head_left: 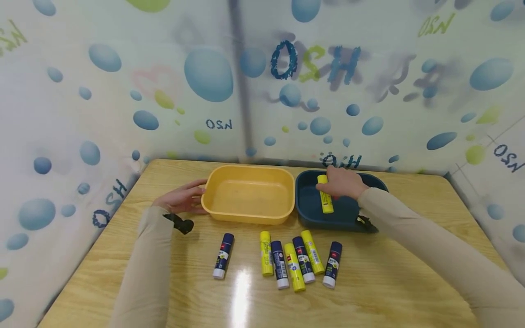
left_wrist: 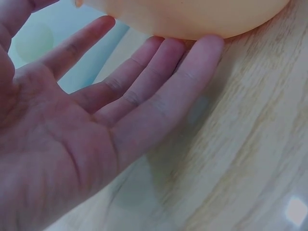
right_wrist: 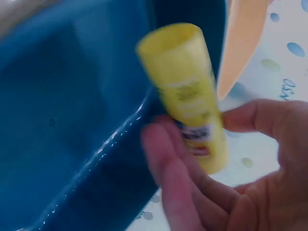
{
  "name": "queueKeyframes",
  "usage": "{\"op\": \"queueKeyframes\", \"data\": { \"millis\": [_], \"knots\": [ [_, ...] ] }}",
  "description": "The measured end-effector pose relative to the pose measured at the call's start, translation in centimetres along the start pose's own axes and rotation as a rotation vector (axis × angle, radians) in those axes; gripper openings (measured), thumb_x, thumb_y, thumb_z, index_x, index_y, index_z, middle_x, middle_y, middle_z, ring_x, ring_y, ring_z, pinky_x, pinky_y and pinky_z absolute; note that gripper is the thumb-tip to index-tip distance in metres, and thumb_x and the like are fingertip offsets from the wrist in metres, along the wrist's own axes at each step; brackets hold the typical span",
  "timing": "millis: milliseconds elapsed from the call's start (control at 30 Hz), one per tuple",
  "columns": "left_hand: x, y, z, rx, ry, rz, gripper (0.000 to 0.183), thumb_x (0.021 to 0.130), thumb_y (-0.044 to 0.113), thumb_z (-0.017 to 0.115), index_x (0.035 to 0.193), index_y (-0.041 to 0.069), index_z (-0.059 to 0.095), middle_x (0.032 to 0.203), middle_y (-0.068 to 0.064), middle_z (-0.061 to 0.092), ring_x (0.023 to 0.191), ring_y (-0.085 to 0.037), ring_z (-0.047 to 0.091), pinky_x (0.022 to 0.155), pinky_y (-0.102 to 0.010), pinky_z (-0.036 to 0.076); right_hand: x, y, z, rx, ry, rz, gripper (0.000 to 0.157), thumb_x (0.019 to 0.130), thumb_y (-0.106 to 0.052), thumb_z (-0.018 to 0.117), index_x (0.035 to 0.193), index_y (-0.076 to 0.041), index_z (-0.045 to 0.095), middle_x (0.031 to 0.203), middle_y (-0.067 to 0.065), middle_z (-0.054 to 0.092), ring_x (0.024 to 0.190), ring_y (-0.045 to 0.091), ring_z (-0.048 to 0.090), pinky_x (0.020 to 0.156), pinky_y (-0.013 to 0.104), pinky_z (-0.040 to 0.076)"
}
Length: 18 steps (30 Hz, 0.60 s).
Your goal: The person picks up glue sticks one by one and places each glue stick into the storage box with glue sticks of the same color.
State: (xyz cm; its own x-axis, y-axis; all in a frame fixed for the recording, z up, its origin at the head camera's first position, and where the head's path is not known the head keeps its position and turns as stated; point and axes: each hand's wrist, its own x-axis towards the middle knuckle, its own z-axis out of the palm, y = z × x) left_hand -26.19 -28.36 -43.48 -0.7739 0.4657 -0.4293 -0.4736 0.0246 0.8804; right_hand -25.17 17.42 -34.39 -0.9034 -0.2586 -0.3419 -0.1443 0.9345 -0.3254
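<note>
A yellow glue stick (head_left: 326, 203) is pinched between the thumb and fingers of my right hand (head_left: 343, 183), over the dark blue tray (head_left: 316, 223). In the right wrist view the glue stick (right_wrist: 192, 101) tilts inside the blue wall of that tray (right_wrist: 72, 96). My left hand (head_left: 183, 198) touches the left end of the yellow-orange tray (head_left: 246, 218) with its fingertips. The left wrist view shows those fingers (left_wrist: 159, 106) nearly straight against the outer wall of the tray (left_wrist: 192, 19).
Several glue sticks lie in front of the trays, yellow ones (head_left: 265, 255) mixed with dark blue ones (head_left: 280, 264). One dark blue stick (head_left: 223, 256) lies apart at the left, another (head_left: 332, 264) at the right. A patterned wall covering (head_left: 254, 114) rises behind the wooden table (head_left: 197, 291).
</note>
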Motion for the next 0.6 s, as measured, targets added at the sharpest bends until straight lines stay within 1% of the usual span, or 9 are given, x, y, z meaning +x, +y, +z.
{"op": "queueKeyframes", "data": {
  "millis": [67,133,200,300,367,500,600],
  "knots": [
    [0.0,0.0,0.1,-0.006,-0.001,0.001,0.057,0.103,0.014,0.044,0.153,0.010,0.017,0.135,-0.015,0.039,0.107,-0.027,0.056,0.096,-0.054,0.045,0.8,0.1,0.1,-0.005,-0.049,0.014,0.039,0.095,-0.034,0.056,0.104,0.003,0.051,0.076,0.010,0.061,0.069,0.026,0.068,0.064,0.038,0.054],
    [0.0,0.0,0.1,-0.007,0.000,-0.001,0.057,0.103,0.014,0.044,0.153,0.010,0.016,0.134,-0.014,0.040,0.107,-0.026,0.056,0.095,-0.053,0.045,1.5,0.1,0.3,-0.001,-0.095,0.019,0.035,0.096,-0.032,0.056,0.099,0.003,0.054,0.075,0.009,0.063,0.070,0.025,0.069,0.068,0.039,0.056],
    [0.1,0.0,0.1,0.002,-0.003,-0.002,0.058,0.103,0.014,0.044,0.154,0.010,0.015,0.135,-0.014,0.040,0.107,-0.026,0.056,0.096,-0.053,0.045,2.1,0.2,0.5,-0.001,-0.130,0.015,0.031,0.096,-0.030,0.055,0.093,0.001,0.057,0.073,0.009,0.064,0.068,0.025,0.069,0.069,0.039,0.057],
    [0.2,0.0,0.1,0.012,-0.003,-0.004,0.058,0.104,0.015,0.044,0.154,0.010,0.014,0.136,-0.014,0.039,0.108,-0.026,0.056,0.096,-0.053,0.045,2.9,0.0,0.8,-0.016,-0.177,0.020,0.031,0.096,-0.029,0.054,0.086,-0.001,0.061,0.073,0.010,0.066,0.066,0.023,0.069,0.067,0.036,0.058],
    [0.2,0.0,0.0,0.011,0.000,-0.003,0.058,0.104,0.016,0.044,0.154,0.010,0.015,0.135,-0.015,0.040,0.108,-0.026,0.056,0.096,-0.053,0.045,3.4,-0.2,1.1,-0.034,-0.200,0.036,0.032,0.096,-0.030,0.053,0.086,-0.001,0.063,0.073,0.009,0.067,0.065,0.022,0.068,0.067,0.034,0.058],
    [0.2,-0.1,0.1,0.000,0.004,0.000,0.058,0.103,0.015,0.045,0.153,0.010,0.017,0.131,-0.014,0.043,0.106,-0.026,0.056,0.095,-0.053,0.046,4.2,-0.6,1.8,-0.053,-0.232,0.074,0.033,0.096,-0.031,0.052,0.091,-0.001,0.065,0.074,0.009,0.068,0.066,0.021,0.068,0.065,0.032,0.057],
    [0.1,-0.1,0.1,-0.016,0.008,-0.004,0.058,0.103,0.014,0.045,0.153,0.010,0.017,0.130,-0.013,0.044,0.107,-0.027,0.056,0.094,-0.054,0.046,4.5,-0.7,2.4,-0.032,-0.258,0.086,0.032,0.095,-0.030,0.053,0.096,0.000,0.065,0.076,0.010,0.068,0.069,0.022,0.068,0.066,0.031,0.057]
  ]
}}
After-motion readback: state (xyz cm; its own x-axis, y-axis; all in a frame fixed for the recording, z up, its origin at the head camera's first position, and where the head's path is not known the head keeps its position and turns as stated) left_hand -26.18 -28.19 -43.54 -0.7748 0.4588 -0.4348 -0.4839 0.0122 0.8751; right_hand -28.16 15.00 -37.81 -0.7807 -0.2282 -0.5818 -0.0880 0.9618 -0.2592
